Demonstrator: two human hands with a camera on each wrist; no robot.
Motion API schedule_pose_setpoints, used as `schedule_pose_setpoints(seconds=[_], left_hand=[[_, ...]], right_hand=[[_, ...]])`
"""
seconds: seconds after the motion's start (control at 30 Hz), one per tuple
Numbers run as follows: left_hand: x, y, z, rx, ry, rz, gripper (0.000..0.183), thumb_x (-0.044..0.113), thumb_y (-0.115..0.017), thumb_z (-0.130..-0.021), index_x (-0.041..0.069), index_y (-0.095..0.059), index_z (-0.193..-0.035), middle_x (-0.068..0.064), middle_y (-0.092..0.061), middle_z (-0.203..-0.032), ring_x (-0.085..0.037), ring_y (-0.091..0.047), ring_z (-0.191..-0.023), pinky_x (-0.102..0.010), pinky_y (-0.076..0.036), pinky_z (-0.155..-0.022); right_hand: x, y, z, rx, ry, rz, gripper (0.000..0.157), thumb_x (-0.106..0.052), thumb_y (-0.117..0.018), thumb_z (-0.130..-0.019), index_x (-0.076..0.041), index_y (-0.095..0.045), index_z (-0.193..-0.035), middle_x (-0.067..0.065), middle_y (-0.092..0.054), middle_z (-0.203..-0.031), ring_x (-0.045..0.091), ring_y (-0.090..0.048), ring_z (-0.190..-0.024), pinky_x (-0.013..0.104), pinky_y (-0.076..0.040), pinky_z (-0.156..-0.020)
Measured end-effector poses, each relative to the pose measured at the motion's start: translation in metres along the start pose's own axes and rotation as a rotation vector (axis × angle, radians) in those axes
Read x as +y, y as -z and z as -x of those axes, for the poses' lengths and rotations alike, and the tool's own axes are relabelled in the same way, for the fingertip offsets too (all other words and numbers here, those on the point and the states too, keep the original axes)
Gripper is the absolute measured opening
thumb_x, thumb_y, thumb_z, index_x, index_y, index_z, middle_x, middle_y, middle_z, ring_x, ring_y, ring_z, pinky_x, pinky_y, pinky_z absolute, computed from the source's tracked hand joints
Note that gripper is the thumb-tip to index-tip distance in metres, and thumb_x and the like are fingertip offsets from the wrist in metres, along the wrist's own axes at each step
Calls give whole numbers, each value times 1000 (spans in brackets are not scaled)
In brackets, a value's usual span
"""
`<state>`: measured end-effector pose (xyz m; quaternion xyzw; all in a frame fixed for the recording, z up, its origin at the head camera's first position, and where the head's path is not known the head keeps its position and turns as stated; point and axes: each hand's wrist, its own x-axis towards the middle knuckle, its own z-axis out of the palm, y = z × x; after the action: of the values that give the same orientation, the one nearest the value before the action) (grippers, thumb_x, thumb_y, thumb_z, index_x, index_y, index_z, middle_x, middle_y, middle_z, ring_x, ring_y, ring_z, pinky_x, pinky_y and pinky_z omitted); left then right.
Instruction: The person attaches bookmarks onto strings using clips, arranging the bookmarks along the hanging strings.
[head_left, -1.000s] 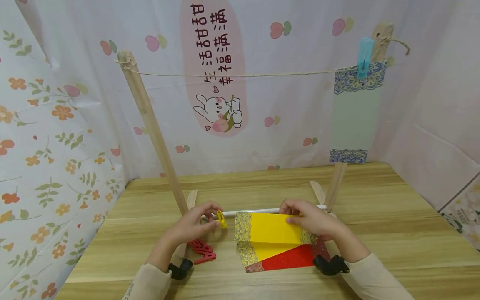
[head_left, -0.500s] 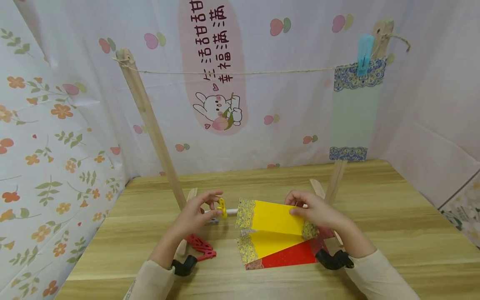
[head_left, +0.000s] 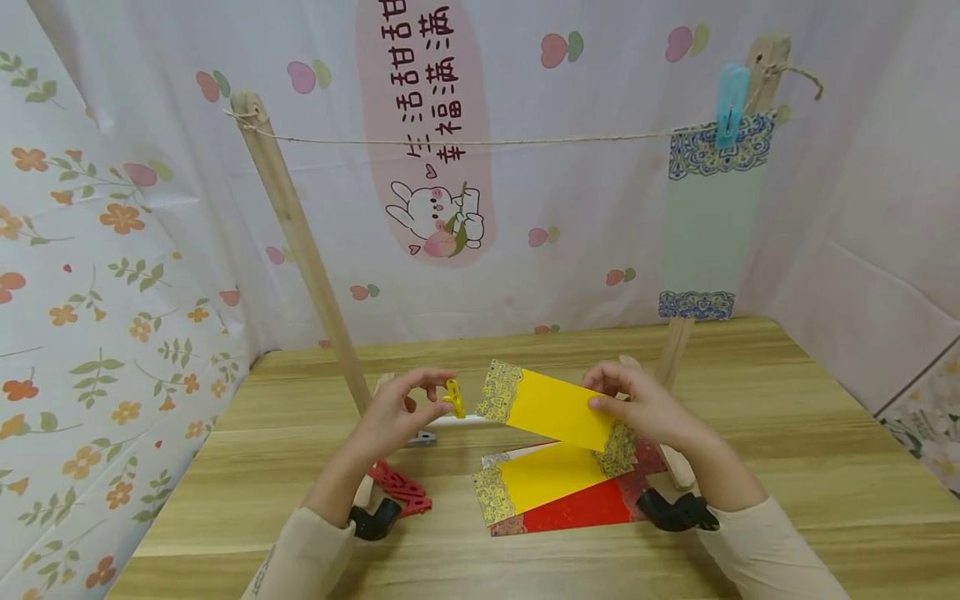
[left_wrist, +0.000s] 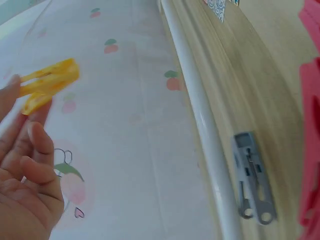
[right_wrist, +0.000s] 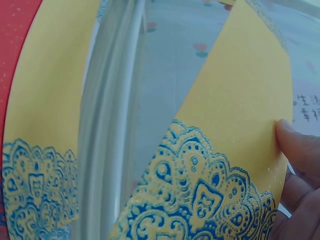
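Observation:
My left hand [head_left: 401, 412] pinches a yellow clothespin [head_left: 455, 398] between thumb and fingers; in the left wrist view the yellow clothespin [left_wrist: 50, 82] shows its two legs at the fingertips. My right hand [head_left: 637, 404] holds a yellow card [head_left: 558, 404] with lace-patterned ends by its upper edge, thumb on the near face. That card is raised and tilted, its left end higher. Under it on the table lie a second yellow card [head_left: 551, 479] and a red card [head_left: 581, 508], overlapping, with a whitish one partly hidden. In the right wrist view, the thumb [right_wrist: 295, 142] presses the card's edge.
A string [head_left: 480, 143] runs between two wooden posts [head_left: 300, 242]. At its right end a blue clothespin [head_left: 729, 108] holds a pale green card [head_left: 708, 225]. Red clothespins [head_left: 401, 487] and a grey clothespin [left_wrist: 254, 177] lie at the left, near a white rod [left_wrist: 200, 110].
Both hands have moved up and away from me. The held yellow card has risen off the stack and tilted, left end up. The yellow clothespin has come up and slightly right.

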<state>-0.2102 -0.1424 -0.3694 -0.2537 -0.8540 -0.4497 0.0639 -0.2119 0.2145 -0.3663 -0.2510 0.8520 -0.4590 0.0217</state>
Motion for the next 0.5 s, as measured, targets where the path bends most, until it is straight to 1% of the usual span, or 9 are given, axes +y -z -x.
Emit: schedule_pose_setpoints(seconds=[0.03,0.1,0.2,0.23,0.27,0.33,0.43,0.5], left_hand=[[2,0,-1,8,-20,5,38,13,-75,-88,11,-66,-125,-4,-64,-92,-8,-48,-72,-20,-33,-52],[5,1,-4,22,-57,13,36,12,-75,-88,12,-67,-123,-4,-62,-89,-7,-46,-66,-19,-31,-49],[11,1,-8,31,-90,26,35,10,-75,-88,13,-65,-122,-3,-61,-89,-7,-46,-64,-19,-29,-47],[12,2,-9,33,-98,29,35,9,-74,-89,13,-65,-122,-3,-62,-89,-7,-47,-65,-19,-29,-47],[14,2,-10,33,-102,28,36,9,-74,-89,13,-65,-123,-3,-62,-89,-8,-49,-69,-19,-30,-48],[19,3,-12,29,-108,26,39,9,-74,-89,13,-64,-126,-3,-63,-90,-9,-51,-73,-20,-31,-49],[26,4,-16,25,-111,20,44,10,-74,-89,12,-63,-131,-4,-63,-90,-11,-52,-78,-20,-32,-50],[30,5,-18,28,-107,21,45,10,-74,-88,11,-63,-132,-5,-62,-90,-10,-49,-73,-20,-32,-51]], right_hand=[[-1,1,0,14,-2,-6,9,-6,-63,-96,-3,-62,-105,7,-59,-90,16,-54,-84,24,-48,-72],[-4,4,1,44,-6,-16,11,-6,-63,-96,-2,-62,-106,9,-60,-92,17,-54,-84,24,-49,-71],[-7,8,2,94,-1,-39,12,-4,-62,-96,1,-62,-108,11,-62,-93,16,-55,-83,24,-51,-69],[-8,9,3,112,2,-50,13,-3,-61,-96,2,-62,-108,12,-62,-93,16,-56,-83,24,-51,-68],[-9,10,3,133,7,-59,13,-3,-61,-96,3,-61,-109,12,-62,-94,16,-57,-83,25,-52,-67],[-10,11,4,179,7,-84,14,-3,-61,-97,4,-61,-110,10,-63,-94,14,-58,-82,25,-53,-66],[-11,13,6,246,6,-131,16,-4,-61,-98,4,-59,-111,0,-64,-93,12,-61,-81,24,-55,-67],[-11,14,7,292,12,-177,15,-5,-61,-98,3,-59,-111,-7,-65,-92,10,-62,-81,22,-56,-68]])
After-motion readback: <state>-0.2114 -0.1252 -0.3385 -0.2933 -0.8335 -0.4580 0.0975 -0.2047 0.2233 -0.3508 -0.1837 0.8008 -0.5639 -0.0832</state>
